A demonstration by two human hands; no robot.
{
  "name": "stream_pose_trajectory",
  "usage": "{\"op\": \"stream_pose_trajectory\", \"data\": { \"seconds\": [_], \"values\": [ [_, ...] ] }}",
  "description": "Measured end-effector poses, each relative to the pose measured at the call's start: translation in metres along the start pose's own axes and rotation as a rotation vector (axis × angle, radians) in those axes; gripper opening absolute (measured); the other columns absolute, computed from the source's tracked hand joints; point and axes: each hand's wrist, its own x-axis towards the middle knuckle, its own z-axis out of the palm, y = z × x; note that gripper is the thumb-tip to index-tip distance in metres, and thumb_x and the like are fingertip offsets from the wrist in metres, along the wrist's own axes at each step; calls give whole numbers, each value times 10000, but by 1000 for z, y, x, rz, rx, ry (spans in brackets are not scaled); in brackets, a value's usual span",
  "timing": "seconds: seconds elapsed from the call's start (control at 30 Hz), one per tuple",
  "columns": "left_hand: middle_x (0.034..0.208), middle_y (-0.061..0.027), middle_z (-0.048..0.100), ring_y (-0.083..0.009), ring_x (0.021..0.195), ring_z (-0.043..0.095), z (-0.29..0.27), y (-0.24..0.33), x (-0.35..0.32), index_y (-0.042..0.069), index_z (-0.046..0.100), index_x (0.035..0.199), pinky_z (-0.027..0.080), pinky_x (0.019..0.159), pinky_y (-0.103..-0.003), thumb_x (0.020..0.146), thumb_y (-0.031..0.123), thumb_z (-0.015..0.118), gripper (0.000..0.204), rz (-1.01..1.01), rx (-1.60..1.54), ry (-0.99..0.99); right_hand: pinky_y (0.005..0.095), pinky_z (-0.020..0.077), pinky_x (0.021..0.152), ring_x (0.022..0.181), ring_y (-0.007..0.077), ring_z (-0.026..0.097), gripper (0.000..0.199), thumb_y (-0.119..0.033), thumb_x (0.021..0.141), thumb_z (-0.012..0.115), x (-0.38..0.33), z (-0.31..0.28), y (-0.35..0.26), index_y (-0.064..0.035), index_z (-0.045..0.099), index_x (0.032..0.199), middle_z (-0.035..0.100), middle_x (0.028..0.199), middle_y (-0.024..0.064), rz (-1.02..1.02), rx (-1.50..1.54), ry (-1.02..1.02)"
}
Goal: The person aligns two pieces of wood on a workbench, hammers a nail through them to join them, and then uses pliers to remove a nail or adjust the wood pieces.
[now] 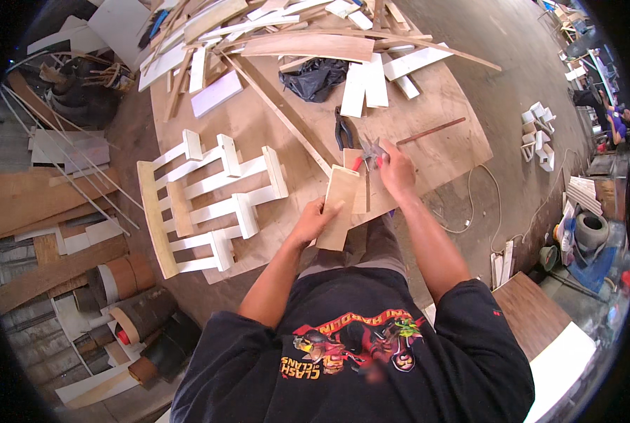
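Note:
My left hand (pixel 315 217) holds a small flat plywood piece (pixel 339 204) near the front edge of the worktable (pixel 442 148). My right hand (pixel 396 169) grips a red-handled pair of pliers (pixel 368 154) whose metal jaws meet the top of a second upright wood piece (pixel 356 185) beside the first. A dark pair of pliers (pixel 343 130) lies on the table just beyond my hands. To the left lies a white-painted slatted frame (pixel 209 201) with two light wood rails.
A heap of wood offcuts and white strips (pixel 286 35) covers the table's far end, with a black plastic bag (pixel 315 77). Boards, rolls and scrap (pixel 82 233) crowd the floor on the left. A cable (pixel 480 204) trails on the floor at right. Another person (pixel 614 120) is far right.

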Motion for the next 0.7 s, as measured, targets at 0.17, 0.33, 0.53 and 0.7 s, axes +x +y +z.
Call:
{"op": "stream_pose_trajectory", "data": {
  "seconds": [0.17,0.33,0.53,0.7],
  "values": [
    [1040,-106,711,-140,878,653,-3,-25,18,-62,633,1201,540,781,-313,959,244,703,396,56,-18,74,513,478,933,1076,415,610,391,-141,926,642,-1,40,68,-51,584,1302,647,1081,193,48,74,118],
    [1048,-106,712,-151,905,662,-3,-43,20,-52,628,1212,544,814,-322,959,205,695,367,146,-64,198,489,499,896,1100,379,594,411,-315,875,739,-41,69,33,-52,592,1155,639,1067,161,-9,-125,-89],
    [1121,-110,686,-176,989,663,-3,-46,10,-24,573,1259,541,851,-331,948,88,657,342,231,-456,314,508,509,921,1129,395,579,862,-454,724,859,-70,92,-30,-55,431,1357,546,1214,228,372,-140,-223],
    [1133,-122,675,-218,1012,668,-1,-40,-4,36,454,1389,550,902,-384,939,20,578,467,224,-606,363,464,529,888,1061,357,620,727,-244,731,809,-60,99,-25,-19,448,1320,572,1170,225,326,-90,-240]
  ]
}}
